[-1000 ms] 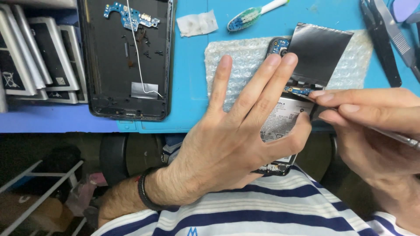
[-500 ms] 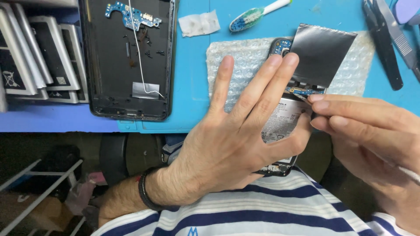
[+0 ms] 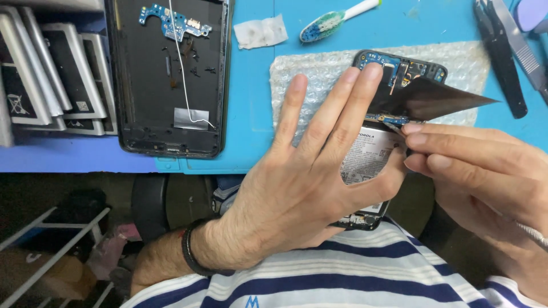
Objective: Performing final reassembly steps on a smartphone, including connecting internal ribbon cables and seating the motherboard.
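My left hand (image 3: 308,171) grips an opened phone (image 3: 371,154), thumb on its silver battery and fingers spread over its left side. The phone's top end, with a blue circuit board (image 3: 394,64), rests on a sheet of bubble wrap (image 3: 319,74). A dark shiny sheet (image 3: 434,100) is lifted off the phone and tilts toward the right. My right hand (image 3: 479,171) pinches a thin metal tool (image 3: 534,232) whose tip meets a small connector at the battery's top edge.
A second opened black phone shell (image 3: 165,80) with a blue board lies on the blue mat (image 3: 251,114). Several batteries (image 3: 51,74) stand at left. A toothbrush (image 3: 337,17), a white wipe (image 3: 261,31) and tweezers (image 3: 502,57) lie at the back.
The dark sheet has tilted up and swung toward the right. My right hand's fingertips have moved in closer to the connector. My left hand keeps its hold.
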